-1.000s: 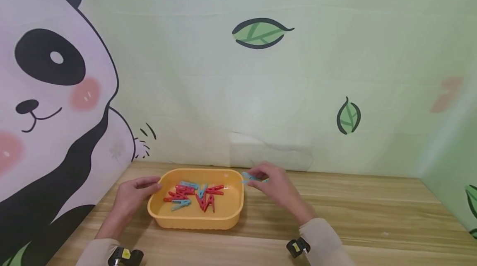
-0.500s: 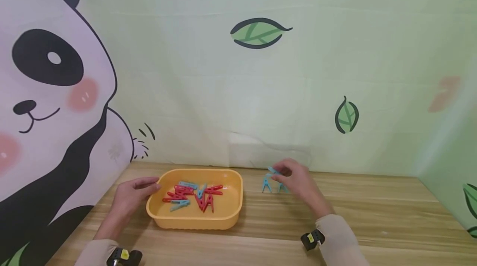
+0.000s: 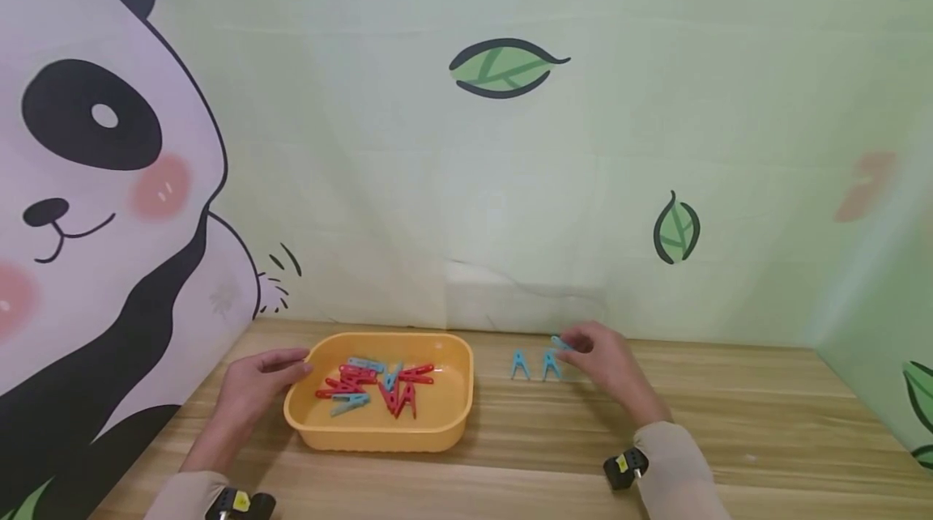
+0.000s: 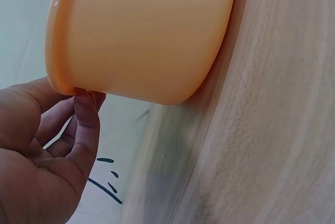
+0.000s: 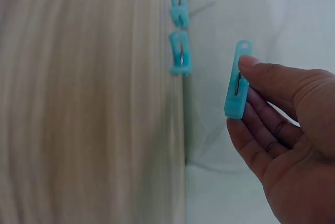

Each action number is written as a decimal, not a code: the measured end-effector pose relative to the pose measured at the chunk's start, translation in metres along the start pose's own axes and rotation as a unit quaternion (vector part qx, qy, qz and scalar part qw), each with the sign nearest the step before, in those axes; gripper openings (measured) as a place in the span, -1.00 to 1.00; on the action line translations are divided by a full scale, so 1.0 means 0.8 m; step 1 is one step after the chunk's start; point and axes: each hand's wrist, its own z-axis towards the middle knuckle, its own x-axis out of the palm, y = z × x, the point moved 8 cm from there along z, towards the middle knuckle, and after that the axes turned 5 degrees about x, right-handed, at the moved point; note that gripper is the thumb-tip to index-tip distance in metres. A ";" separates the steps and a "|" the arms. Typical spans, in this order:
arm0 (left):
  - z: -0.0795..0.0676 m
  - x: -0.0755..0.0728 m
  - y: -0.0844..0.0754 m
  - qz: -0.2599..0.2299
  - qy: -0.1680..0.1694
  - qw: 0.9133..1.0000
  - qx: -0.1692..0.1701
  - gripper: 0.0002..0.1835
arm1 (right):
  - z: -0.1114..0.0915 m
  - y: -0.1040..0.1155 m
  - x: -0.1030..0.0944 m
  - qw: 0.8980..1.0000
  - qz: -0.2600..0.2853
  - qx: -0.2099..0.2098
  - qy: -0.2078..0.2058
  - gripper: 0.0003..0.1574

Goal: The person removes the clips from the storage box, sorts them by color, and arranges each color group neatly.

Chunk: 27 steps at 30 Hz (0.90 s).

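My right hand (image 3: 601, 354) pinches a light-blue clothespin (image 5: 238, 80) between thumb and fingers, a little above the table. Just left of it, two more light-blue clothespins stand on the table: one farther left (image 3: 520, 364) and one closer to the hand (image 3: 551, 365). At the left, a yellow plastic basin (image 3: 379, 428) holds several red clothespins (image 3: 408, 401) and a few blue clothespins (image 3: 351, 402), lying jumbled. My left hand (image 3: 257, 382) grips the basin's rim at its far left corner; the left wrist view shows the fingers (image 4: 86, 124) bent up against the rim's underside.
The wood-grain table (image 3: 700, 423) meets a pale green backdrop (image 3: 394, 180) close behind the clothespins and basin. A large printed panda (image 3: 87, 204) covers the backdrop at the left.
My right hand has moved right from beside the basin with a clothespin. Two blue clothespins now stand on the table to its left. The left hand and basin have barely moved.
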 end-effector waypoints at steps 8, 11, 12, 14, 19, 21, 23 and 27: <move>0.001 -0.001 0.000 -0.003 0.000 1.000 0.003 -0.47 | -0.002 -0.022 0.001 0.999 -0.025 0.027 0.021 -0.83; 0.000 0.000 -0.001 -0.008 0.002 1.000 0.006 -0.47 | -0.001 -0.028 0.001 0.998 -0.044 0.032 0.026 -0.81; 0.000 0.000 -0.001 -0.010 0.003 1.000 0.008 -0.47 | -0.001 -0.031 0.001 0.998 -0.049 0.035 0.026 -0.81; -0.001 0.001 -0.002 -0.014 0.005 1.000 0.013 -0.48 | -0.002 -0.035 0.001 0.997 -0.062 0.040 0.028 -0.80; 0.001 0.001 -0.001 -0.018 0.008 1.000 0.020 -0.47 | -0.004 -0.044 0.002 0.996 -0.069 0.043 0.039 -0.80; 0.002 0.001 0.001 -0.015 0.009 1.000 0.018 -0.47 | -0.004 -0.045 0.001 0.996 -0.068 0.044 0.041 -0.80; 0.002 0.001 0.002 -0.013 0.010 1.000 0.015 -0.46 | -0.005 -0.046 -0.001 0.995 -0.070 0.054 0.038 -0.81; 0.004 0.001 0.002 -0.009 0.010 1.000 0.014 -0.45 | -0.006 -0.049 -0.007 0.993 -0.078 0.086 0.026 -0.81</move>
